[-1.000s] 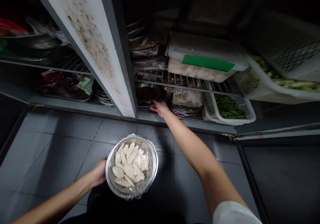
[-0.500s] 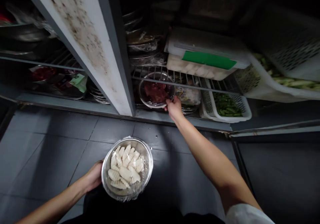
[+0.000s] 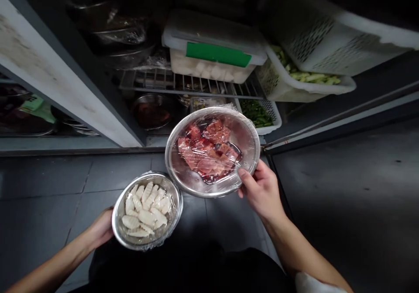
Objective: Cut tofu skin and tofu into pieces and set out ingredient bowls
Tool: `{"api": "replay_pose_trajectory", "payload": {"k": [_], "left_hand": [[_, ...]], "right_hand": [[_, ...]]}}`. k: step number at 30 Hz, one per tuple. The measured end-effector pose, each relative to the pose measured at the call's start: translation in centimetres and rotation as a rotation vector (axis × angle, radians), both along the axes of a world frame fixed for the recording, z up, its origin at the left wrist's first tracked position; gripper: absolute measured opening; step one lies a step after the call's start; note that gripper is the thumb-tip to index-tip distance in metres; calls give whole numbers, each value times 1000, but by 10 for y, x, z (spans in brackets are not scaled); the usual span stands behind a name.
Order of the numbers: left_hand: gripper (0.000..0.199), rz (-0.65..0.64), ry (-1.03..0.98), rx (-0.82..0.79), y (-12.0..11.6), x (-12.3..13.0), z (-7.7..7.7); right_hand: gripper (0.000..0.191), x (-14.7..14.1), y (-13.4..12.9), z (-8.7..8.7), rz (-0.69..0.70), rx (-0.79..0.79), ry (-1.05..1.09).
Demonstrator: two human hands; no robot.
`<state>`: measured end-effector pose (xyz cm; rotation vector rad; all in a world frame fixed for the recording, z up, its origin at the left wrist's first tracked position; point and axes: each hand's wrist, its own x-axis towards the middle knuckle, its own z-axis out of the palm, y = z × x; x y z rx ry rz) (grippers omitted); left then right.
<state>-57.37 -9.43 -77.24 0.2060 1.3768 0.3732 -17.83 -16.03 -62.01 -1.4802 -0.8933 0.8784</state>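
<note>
My right hand (image 3: 260, 188) grips the rim of a steel bowl of red meat (image 3: 209, 153) covered in plastic wrap, thumb on top and fingers underneath. It is out in front of the shelves, tipped slightly towards me. Lower left, my left hand (image 3: 101, 227) holds a smaller steel bowl (image 3: 147, 210) by its left side; its fingers are mostly hidden beneath it. White, ridge-cut slices lie inside under clear wrap. The two bowls are close together, the meat bowl's lower left rim by the smaller bowl's upper right edge.
Ahead, a wire shelf (image 3: 196, 87) holds a lidded plastic box (image 3: 214, 63) with a green label and wrapped bowls (image 3: 121, 35). Below it are another bowl (image 3: 153, 112) and a basket of greens (image 3: 257, 114). White baskets (image 3: 314, 83) stand right; a pale post (image 3: 59, 70) rises left.
My right hand has drawn the meat bowl out from the lower shelf towards me. My left hand still holds the bowl of white slices. The view has shifted right.
</note>
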Motion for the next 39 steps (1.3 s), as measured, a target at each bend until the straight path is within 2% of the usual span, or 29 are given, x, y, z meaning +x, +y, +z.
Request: {"api": "replay_pose_trajectory", "payload": {"k": [5, 8, 11, 15, 18, 21, 24, 27, 30, 34, 39], "left_hand": [[37, -59, 9, 47, -1, 4, -1], [42, -74, -10, 68, -3, 4, -2], [52, -67, -27, 78, -3, 5, 3], [59, -52, -76, 93, 1, 3, 17], [58, -74, -125, 164, 4, 5, 26], [59, -140, -179, 242, 4, 12, 26], [67, -188, -190, 315, 0, 22, 18], [67, -220, -183, 347, -6, 26, 8], [57, -295, -113, 398, -7, 20, 3], [44, -457, -15, 570, -2, 8, 4], [60, -473, -33, 575, -2, 5, 0]], "right_hand": [[33, -1, -14, 6, -1, -38, 60], [35, 6, -11, -10, 50, -136, 172], [32, 16, -7, -49, 42, -211, 205], [27, 20, -7, -119, 61, -324, 122], [25, 3, -11, -164, 169, -439, 152], [26, -30, -16, -191, 291, -531, 239], [31, -62, -18, -203, 411, -568, 311], [34, -78, -21, -205, 508, -541, 372], [32, -81, -27, -206, 556, -510, 405], [30, -81, -36, -210, 566, -511, 449], [30, -84, -39, -217, 553, -508, 444]]}}
